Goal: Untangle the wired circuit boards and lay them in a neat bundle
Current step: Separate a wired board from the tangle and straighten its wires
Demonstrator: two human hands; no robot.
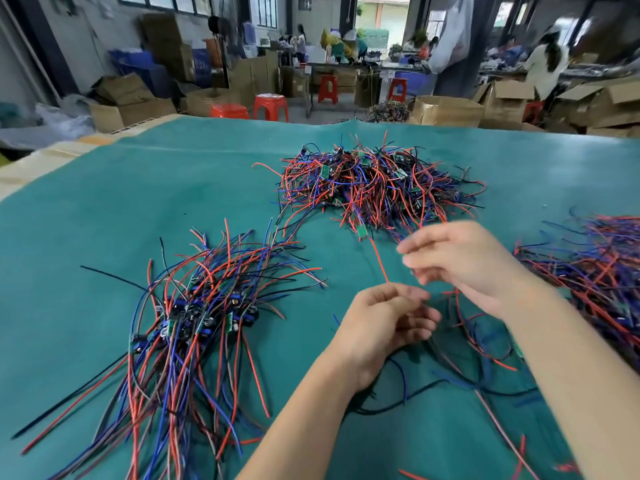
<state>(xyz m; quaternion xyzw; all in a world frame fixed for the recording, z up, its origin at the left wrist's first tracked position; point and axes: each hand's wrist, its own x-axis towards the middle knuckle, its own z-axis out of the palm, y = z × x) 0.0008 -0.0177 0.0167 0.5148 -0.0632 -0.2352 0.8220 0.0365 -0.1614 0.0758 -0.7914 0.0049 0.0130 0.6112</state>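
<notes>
Red wire (378, 261) runs taut from the left hand (384, 320) up to a small green circuit board (362, 231) at the near edge of the tangled pile (374, 181), which lies on the table (173, 188) ahead of both hands. Left hand fingers curled, pinching the near end of that red wire. Right hand (464, 261) just right of it and slightly further out, fingers curled, motion-blurred; it seems to pinch thin wires, but the blur makes the grip impossible to confirm. Loose red, blue and black wires (485, 344) lie under and between the wrists, partly hidden by the forearms.

Left of the left hand: sorted bundle (194, 317), boards stacked together in the middle, wires fanning both ways; near ends cut off at the frame bottom. Right of the right hand: another wire heap (602, 271), cut off by the frame edge.

No readable writing or labels on boards; too small and blurred.

Beyond the table: red stools (270, 106), cardboard boxes (446, 110), people at far benches, all soft and unclear.
</notes>
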